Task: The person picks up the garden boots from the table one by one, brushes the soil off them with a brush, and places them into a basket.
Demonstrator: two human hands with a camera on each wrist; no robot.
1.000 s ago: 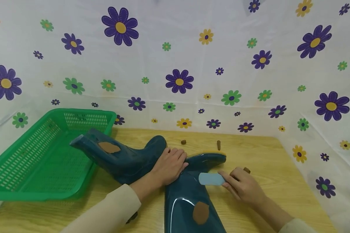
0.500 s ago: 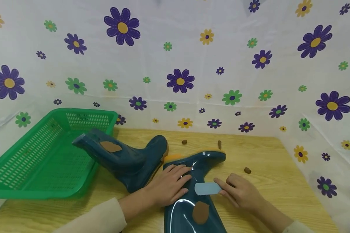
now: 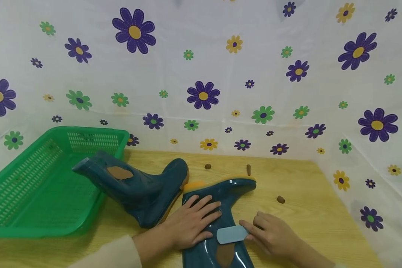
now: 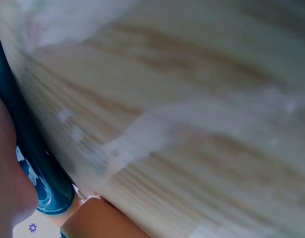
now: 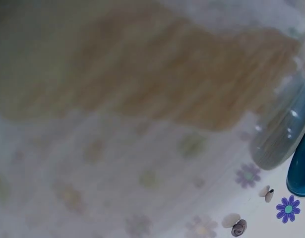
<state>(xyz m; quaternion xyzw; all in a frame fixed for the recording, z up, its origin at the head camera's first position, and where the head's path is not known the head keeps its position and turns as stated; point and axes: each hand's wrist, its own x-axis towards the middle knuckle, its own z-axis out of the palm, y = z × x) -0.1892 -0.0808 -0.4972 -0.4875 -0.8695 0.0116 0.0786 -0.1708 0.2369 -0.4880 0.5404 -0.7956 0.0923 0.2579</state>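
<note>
A dark teal rubber boot lies on its side at the front middle of the table, with a mud-brown patch on its shaft. My left hand presses on this boot near the ankle, fingers spread and straight. From the right, my right hand pinches a light blue flat scraper. Its blade lies over the shaft right at the patch's upper edge; the grip end is hidden in the fingers. In the right wrist view, the boot's toe shows at the right edge.
To the left, the second teal boot lies with its top over the rim of a green plastic basket; it bears a brown patch. Several small brown lumps are scattered on the wooden table. A flower-printed white sheet hangs behind.
My left hand has left the boot's heel and now lies flat lower on its ankle and shaft. My right hand has brought the scraper toward me, down to the brown patch.
</note>
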